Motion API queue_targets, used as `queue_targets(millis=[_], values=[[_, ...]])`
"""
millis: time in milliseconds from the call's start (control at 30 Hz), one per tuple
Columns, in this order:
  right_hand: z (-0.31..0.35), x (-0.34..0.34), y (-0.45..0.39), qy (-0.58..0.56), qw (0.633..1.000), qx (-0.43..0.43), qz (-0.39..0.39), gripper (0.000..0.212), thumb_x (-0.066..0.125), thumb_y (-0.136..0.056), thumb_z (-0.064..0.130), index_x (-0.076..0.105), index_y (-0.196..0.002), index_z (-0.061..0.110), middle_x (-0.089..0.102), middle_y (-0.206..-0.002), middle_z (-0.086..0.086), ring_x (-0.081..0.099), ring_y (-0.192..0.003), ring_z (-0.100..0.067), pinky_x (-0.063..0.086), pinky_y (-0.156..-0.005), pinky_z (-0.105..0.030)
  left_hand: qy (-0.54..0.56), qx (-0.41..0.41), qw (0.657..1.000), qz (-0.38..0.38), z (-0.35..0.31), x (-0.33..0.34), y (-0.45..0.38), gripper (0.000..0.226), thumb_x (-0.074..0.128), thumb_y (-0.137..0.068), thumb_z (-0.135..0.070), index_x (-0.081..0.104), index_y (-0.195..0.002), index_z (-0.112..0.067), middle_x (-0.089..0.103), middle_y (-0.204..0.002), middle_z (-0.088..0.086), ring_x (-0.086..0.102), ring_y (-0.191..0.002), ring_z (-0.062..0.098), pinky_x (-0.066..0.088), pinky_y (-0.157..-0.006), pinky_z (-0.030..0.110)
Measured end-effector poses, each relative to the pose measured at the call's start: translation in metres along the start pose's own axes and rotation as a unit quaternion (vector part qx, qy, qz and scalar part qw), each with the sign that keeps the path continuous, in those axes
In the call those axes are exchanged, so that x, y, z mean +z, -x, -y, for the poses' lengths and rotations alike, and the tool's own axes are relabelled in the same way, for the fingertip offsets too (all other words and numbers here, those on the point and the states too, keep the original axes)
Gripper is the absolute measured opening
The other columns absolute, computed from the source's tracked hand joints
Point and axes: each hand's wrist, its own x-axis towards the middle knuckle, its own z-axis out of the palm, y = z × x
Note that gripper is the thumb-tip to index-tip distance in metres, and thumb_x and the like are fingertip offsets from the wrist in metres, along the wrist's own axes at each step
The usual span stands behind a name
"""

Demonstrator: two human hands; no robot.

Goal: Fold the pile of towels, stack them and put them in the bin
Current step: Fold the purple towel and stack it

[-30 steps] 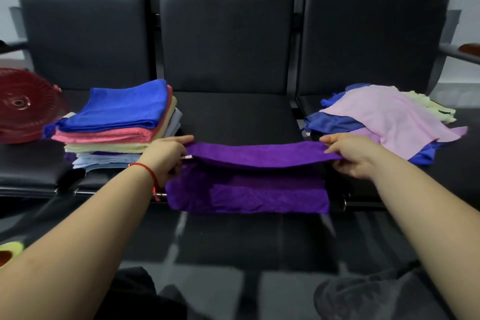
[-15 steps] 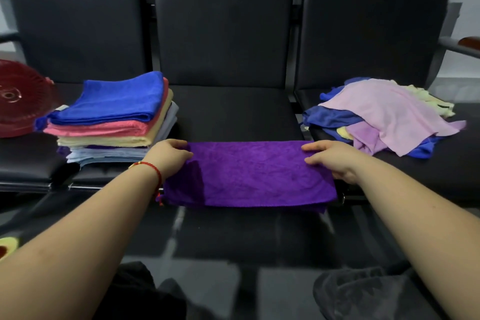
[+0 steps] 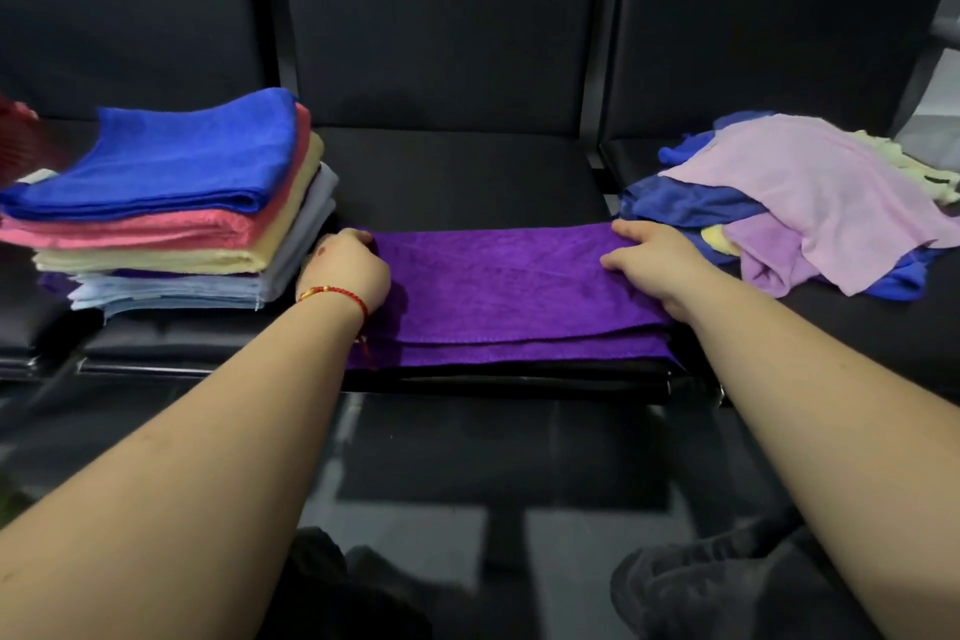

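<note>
Since a second ago: purple towel (image 3: 519,296) lowered from a lifted fold to lie flat, doubled, on the middle seat (image 3: 457,177); both hands down with it.

Left hand (image 3: 345,270): at the towel's left end, fingers curled over the far corner, gripping the cloth; red string bracelet (image 3: 337,294) at the wrist.

Right hand (image 3: 649,265): at the right end, fingers bent over the far edge, thumb on the upper layer, pinching the cloth.

Purple towel: one fold made, upper layer's near edge set a little back from the lower layer's edge, which lies at the seat's front lip.

Folded stack (image 3: 171,218): on the left seat, just beside the left hand; blue on top, then pink, cream, pale blue and grey, with a purple layer showing low down.

Unfolded pile (image 3: 810,208): on the right seat, near the right hand; pink, lilac, blue and yellow cloths, loose.

Bin: not in view.

Step in hand, by judgement: folding, one towel midway; task well short of done, given the pile remaining.

Next move, by judgement: a second fold, end to end, bringing one short end over the other with corners matched, then transfer onto the stack.
</note>
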Motion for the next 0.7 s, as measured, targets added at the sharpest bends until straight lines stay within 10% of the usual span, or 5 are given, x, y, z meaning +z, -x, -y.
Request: queue_targets(millis=[167, 267, 400, 533, 700], values=[[-0.002, -0.009, -0.002, -0.003, 1.0, -0.009, -0.015, 0.062, 0.066, -0.085, 0.011, 0.044, -0.142, 0.019, 0.06, -0.108, -0.001, 0.061, -0.079, -0.018, 0.048, -0.067, -0.023, 0.009, -0.003, 1.0, 0.011, -0.001, 0.0, -0.002, 0.054, 0.045, -0.085, -0.009, 0.044, -0.138, -0.02, 0.049, -0.137, 0.013, 0.048, -0.124, 0.033, 0.043, -0.097, 0.037], [-0.006, -0.016, 0.003, -0.013, 1.0, 0.016, -0.022, 0.059, 0.068, -0.083, 0.01, 0.047, -0.138, 0.016, 0.057, -0.081, 0.0, 0.046, -0.055, -0.011, 0.033, -0.036, -0.015, 0.003, -0.005, 1.0, 0.028, -0.001, -0.005, 0.001, 0.056, 0.051, -0.088, -0.015, 0.037, -0.142, -0.014, 0.047, -0.138, 0.015, 0.049, -0.123, 0.033, 0.041, -0.095, 0.035], [-0.011, -0.027, 0.013, -0.093, 0.991, 0.091, 0.021, 0.057, 0.062, -0.087, 0.005, 0.041, -0.14, 0.013, 0.058, -0.078, -0.002, 0.052, -0.06, -0.012, 0.04, -0.054, -0.023, -0.002, -0.001, 0.999, 0.053, 0.002, -0.015, 0.012, 0.059, 0.058, -0.088, -0.024, 0.036, -0.141, -0.01, 0.048, -0.137, 0.014, 0.049, -0.122, 0.032, 0.04, -0.093, 0.033], [-0.01, -0.033, 0.028, -0.107, 0.984, 0.137, 0.048, 0.011, 0.06, -0.089, 0.005, 0.056, -0.092, 0.015, 0.06, -0.075, -0.004, 0.056, -0.064, -0.014, 0.048, -0.054, -0.026, 0.011, -0.005, 0.998, 0.061, 0.005, -0.025, 0.028, 0.058, 0.061, -0.087, -0.023, 0.037, -0.138, -0.008, 0.048, -0.136, 0.015, 0.048, -0.123, 0.032, 0.038, -0.096, 0.032], [-0.01, -0.034, 0.04, -0.126, 0.978, 0.161, 0.035, 0.011, 0.063, -0.088, 0.006, 0.056, -0.082, 0.011, 0.061, -0.078, -0.005, 0.061, -0.061, -0.014, 0.049, -0.037, -0.02, 0.076, -0.042, 0.993, 0.078, 0.015, -0.038, 0.041, 0.054, 0.068, -0.084, -0.016, 0.044, -0.13, -0.004, 0.053, -0.122, 0.017, 0.054, -0.111, 0.033, 0.046, -0.086, 0.035]])
